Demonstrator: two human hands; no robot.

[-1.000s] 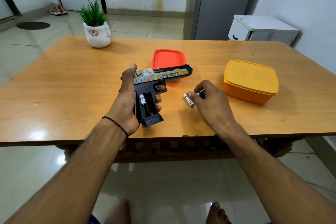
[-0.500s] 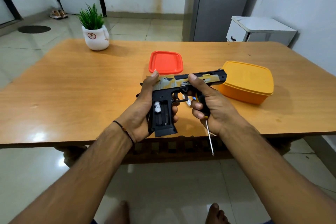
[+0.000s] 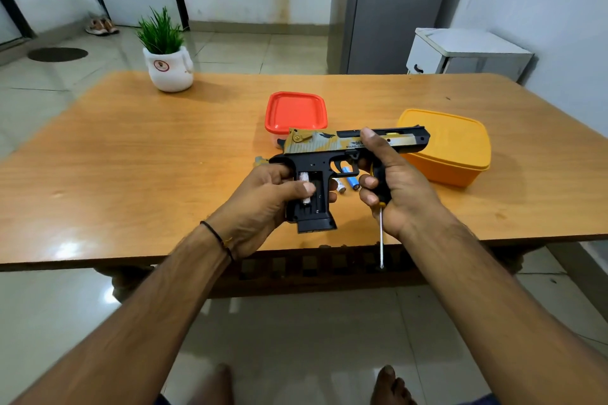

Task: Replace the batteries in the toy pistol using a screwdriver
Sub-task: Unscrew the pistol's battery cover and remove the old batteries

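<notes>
1. Handling: toy pistol (image 3: 329, 145) is judged light, rigid plastic, slick on the printed slide. It is best held at grip base and barrel, clear of the open battery bay.
2. Position: pistol is held in the air on the near side of the red tub (image 3: 296, 110), muzzle to the tub's right.
3. Left hand (image 3: 260, 204) is wrapped round the grip, thumb pressed on the seated battery (image 3: 303, 176). Right hand (image 3: 398, 187) is curled round the screwdriver (image 3: 381, 233), shaft down, thumb laid on the slide.
4. Change: half a second earlier the left thumb was set on the slide rear; it is now moved down to the bay. Right-hand hold is unchanged.
</notes>
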